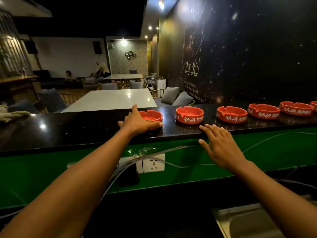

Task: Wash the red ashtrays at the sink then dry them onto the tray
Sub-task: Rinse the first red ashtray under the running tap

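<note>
Several red ashtrays with white lettering stand in a row on the black bar counter [77, 127]. My left hand [137, 120] reaches over the leftmost ashtray [152, 115], its fingers spread around the ashtray's near side and touching it. The second ashtray [189, 115] and third ashtray [232, 114] stand to the right, with more beyond them [264, 111]. My right hand [221, 145] hovers with straight fingers at the counter's front edge, below the gap between the second and third ashtrays, holding nothing. A corner of the steel sink [243, 220] shows at the bottom right.
The counter front is green, with a white power socket [153, 163] and grey cables [171, 150] running along it. Pale rope-like stuff [10, 114] lies at the counter's far left. Beyond the counter are white tables [113, 99], cushioned chairs and two people far back.
</note>
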